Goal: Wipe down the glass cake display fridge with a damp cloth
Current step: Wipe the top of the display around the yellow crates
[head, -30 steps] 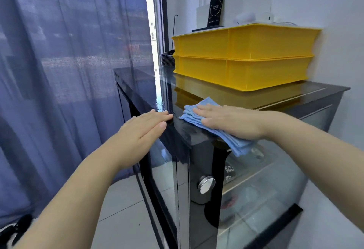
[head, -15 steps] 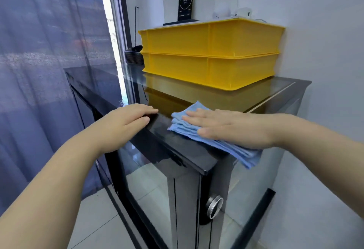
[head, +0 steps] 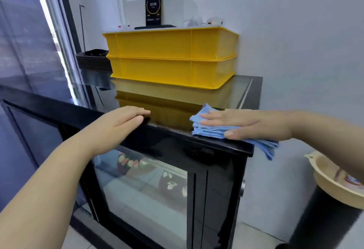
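Blue cloth (head: 213, 129) pressed under flat right hand (head: 251, 123), on display fridge (head: 216, 150) top, left hand (head: 120, 122) resting on front edge, fingers relaxed, holding nothing

Pale grey wall (head: 295, 32) at back & right, dark-framed window (head: 52, 22) left w/ daylight, light tile floor (head: 256, 237).

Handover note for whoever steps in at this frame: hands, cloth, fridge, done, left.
Right hand flat on the cloth, pressing it to the fridge top near the front right corner; one end of the cloth hangs over the right edge.
Left hand open, resting on the top's front edge.
Crates stacked at the back of the top.
Done: cannot tell how much is wiped.
Left, likely: rest of top, glass front and sides.
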A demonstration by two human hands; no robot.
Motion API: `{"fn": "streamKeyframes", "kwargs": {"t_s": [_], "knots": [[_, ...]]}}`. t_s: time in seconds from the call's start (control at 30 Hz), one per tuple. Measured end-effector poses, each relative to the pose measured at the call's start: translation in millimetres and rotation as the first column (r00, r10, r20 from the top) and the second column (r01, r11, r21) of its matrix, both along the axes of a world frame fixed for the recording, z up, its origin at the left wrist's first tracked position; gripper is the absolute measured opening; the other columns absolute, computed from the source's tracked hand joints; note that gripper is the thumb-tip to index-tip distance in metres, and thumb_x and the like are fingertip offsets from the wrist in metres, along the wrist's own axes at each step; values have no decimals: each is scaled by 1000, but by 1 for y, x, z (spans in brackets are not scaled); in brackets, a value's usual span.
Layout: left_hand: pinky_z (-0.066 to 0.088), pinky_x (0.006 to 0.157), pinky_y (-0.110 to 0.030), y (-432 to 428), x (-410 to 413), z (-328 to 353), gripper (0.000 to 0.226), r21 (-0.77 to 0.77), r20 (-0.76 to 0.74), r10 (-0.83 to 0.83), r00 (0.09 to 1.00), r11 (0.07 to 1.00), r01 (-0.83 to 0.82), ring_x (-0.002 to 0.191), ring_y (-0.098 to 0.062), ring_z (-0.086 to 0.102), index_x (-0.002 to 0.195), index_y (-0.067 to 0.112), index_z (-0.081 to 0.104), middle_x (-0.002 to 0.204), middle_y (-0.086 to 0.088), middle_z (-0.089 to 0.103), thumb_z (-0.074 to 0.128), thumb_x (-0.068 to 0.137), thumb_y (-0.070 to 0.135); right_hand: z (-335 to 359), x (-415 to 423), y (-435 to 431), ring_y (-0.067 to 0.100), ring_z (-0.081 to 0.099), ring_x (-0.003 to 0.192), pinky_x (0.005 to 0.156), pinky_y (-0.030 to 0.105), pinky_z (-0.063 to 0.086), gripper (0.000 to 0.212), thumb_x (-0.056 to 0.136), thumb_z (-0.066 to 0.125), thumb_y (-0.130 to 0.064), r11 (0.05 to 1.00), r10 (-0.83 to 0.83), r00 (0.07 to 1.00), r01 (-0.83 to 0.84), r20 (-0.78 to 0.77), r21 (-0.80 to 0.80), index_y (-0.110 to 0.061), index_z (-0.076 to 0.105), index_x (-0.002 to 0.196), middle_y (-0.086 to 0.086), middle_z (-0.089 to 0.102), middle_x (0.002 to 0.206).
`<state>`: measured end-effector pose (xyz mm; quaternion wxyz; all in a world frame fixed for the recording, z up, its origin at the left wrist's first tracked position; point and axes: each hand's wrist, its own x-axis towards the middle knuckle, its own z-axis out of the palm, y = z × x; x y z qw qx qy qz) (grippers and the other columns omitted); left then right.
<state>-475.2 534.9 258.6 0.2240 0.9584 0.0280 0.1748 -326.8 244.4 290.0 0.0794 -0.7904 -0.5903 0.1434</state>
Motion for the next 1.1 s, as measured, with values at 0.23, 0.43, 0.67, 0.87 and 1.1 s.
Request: {"fn": "streamKeyframes", "kwargs": {"t_s": [0.23,0.43,0.67,0.87,1.1], "knots": [[23,100,-19,22,6,5,38,4,14,-57,998,998,57,119,6,32,134,34,46,136,19,42,33,99,35,-15,-3,71,10,-8,146,119,38,-3,55,101,19,-47,973,-203,962,219,181,-71,-35,-3,150,-12,-9,158],[25,104,-24,25,30,3,39,71,36,-117,992,991,115,130,-6,35,136,29,45,141,10,43,30,100,34,1,-26,28,-10,-4,141,115,16,-5,49,97,27,-46,1000,3,1000,-2,30,-23,-44,15,144,-25,4,155],[21,111,-32,36,36,-2,41,77,73,-96,993,993,90,135,-9,30,136,29,44,144,9,40,28,100,37,-7,-7,85,7,-8,145,118,39,-6,78,83,20,-72,937,-320,934,337,159,-89,-36,-1,150,-13,-8,158],[17,114,-42,36,43,-4,40,128,63,-77,995,989,68,135,-8,30,133,35,46,141,13,43,25,100,38,-1,-26,73,-5,-4,142,119,32,-7,51,100,29,-42,963,-268,963,268,-5,-26,-43,8,146,-25,1,154],[11,116,-44,40,44,-7,43,194,28,-78,997,978,71,140,-8,21,135,38,42,145,14,38,19,99,42,-7,-29,72,3,5,145,120,37,4,45,102,32,-37,971,-235,971,232,49,55,-54,18,141,-22,9,155]]}}
